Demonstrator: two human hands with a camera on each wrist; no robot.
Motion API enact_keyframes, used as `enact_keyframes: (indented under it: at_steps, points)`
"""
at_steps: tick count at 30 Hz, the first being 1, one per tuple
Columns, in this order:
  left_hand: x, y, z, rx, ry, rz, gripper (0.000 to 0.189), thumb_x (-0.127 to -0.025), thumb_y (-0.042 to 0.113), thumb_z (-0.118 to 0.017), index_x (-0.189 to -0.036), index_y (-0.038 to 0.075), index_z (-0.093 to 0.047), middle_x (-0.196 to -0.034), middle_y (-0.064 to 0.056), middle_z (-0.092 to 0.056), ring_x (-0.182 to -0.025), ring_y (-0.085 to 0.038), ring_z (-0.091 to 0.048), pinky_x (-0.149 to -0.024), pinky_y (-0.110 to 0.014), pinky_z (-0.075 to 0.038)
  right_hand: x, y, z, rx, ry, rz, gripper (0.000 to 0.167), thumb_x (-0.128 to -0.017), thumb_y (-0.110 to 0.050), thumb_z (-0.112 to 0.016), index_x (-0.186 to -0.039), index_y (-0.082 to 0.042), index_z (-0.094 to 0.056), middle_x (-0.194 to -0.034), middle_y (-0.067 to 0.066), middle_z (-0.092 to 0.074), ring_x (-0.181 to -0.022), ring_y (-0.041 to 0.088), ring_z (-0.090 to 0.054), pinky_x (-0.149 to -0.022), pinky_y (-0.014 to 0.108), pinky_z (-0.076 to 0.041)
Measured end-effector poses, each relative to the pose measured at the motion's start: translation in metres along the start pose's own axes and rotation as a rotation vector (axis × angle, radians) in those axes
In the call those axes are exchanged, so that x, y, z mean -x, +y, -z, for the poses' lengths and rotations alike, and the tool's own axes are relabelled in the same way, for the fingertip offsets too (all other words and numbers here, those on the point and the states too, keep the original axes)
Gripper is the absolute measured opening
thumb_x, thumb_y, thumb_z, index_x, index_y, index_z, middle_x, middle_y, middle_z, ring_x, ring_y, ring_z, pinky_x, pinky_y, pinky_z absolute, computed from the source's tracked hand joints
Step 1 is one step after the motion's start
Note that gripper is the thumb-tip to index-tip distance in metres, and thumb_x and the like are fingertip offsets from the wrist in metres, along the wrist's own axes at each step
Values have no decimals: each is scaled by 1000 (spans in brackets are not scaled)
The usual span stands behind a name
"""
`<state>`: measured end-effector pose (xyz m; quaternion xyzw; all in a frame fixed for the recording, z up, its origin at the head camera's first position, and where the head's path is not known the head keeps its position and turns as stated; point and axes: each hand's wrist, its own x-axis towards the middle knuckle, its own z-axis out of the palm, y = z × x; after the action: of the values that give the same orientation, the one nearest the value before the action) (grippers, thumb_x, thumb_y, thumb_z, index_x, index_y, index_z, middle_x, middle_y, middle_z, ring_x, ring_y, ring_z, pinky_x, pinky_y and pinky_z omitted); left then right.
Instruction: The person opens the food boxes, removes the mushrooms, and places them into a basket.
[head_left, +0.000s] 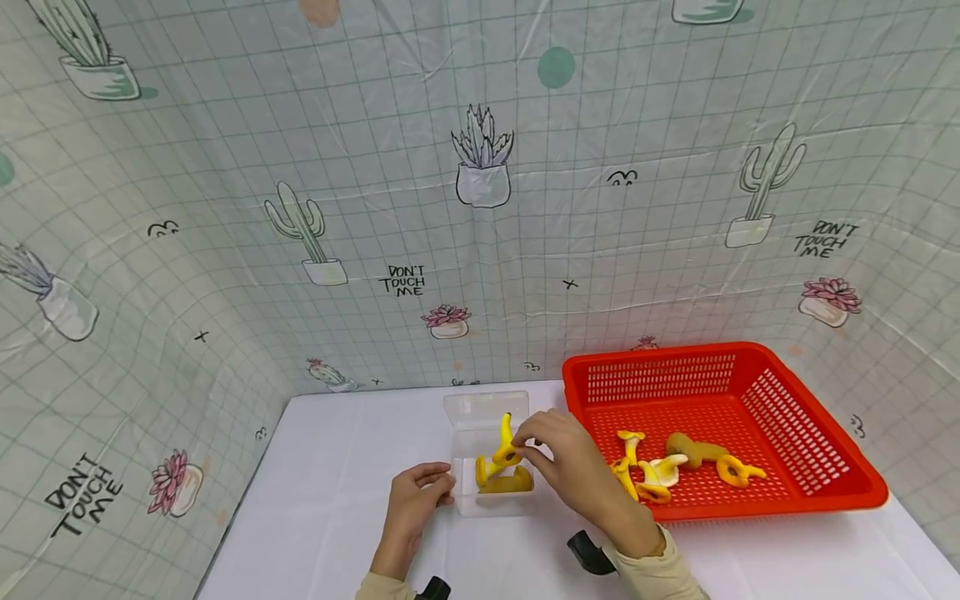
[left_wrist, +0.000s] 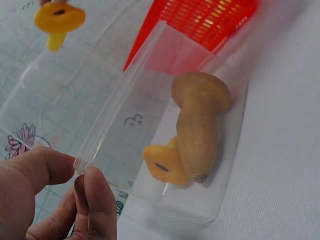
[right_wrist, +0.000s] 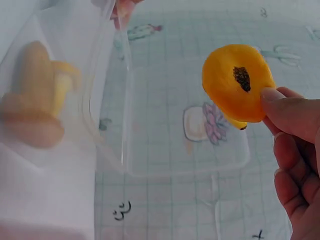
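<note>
My right hand (head_left: pixel 566 462) pinches a yellow toy mushroom (right_wrist: pixel 232 75) by its cap edge, above a clear plastic box (head_left: pixel 487 507). The cap has a dark spot in its middle, and the stem points away from the right wrist camera. My left hand (head_left: pixel 418 500) pinches the box's rim between thumb and fingers, as the left wrist view shows. Inside the box lie a larger brown mushroom (left_wrist: pixel 197 130) and a smaller yellow mushroom (left_wrist: pixel 165 165), side by side. The box's clear lid (head_left: pixel 487 408) stands open at the back.
A red perforated basket (head_left: pixel 810 496) stands to the right of the box. It holds several yellow mushrooms (head_left: pixel 738 472) and a brown mushroom (head_left: pixel 693 450). White cloth (head_left: pixel 322 500) covers the table, with a printed curtain (head_left: pixel 525 250) behind it.
</note>
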<state>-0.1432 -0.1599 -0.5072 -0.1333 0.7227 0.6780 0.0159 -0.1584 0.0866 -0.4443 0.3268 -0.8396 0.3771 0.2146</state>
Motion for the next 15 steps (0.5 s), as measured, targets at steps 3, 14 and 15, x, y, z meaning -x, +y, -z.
enact_keyframes:
  at_steps: [3,14,15]
  points:
    - [-1,-1,0,2,6,9,31,-88,-6,-68,-116,-21,-66,-86,-4,-70,-66,-7,-61,-60,-18,-58,8,1,11,30,37,9,30,-78,2,-90,-93,-17,-74,-95,-12,-73,-89,14,-65,-79,28,-52]
    - [4,3,-1,27,0,2,32,-88,-7,-70,-117,-21,-66,-85,-5,-68,-67,-9,-62,-60,-19,-58,35,20,43,142,143,45,39,-68,9,-92,-94,-14,-75,-97,-8,-73,-91,12,-64,-87,18,-44]
    - [4,3,-1,28,-1,3,32,-88,-7,-70,-117,-21,-66,-85,-5,-68,-67,-10,-62,-60,-19,-58,38,22,45,155,147,42,39,-68,9,-92,-94,-14,-75,-97,-8,-73,-91,12,-64,-87,17,-44]
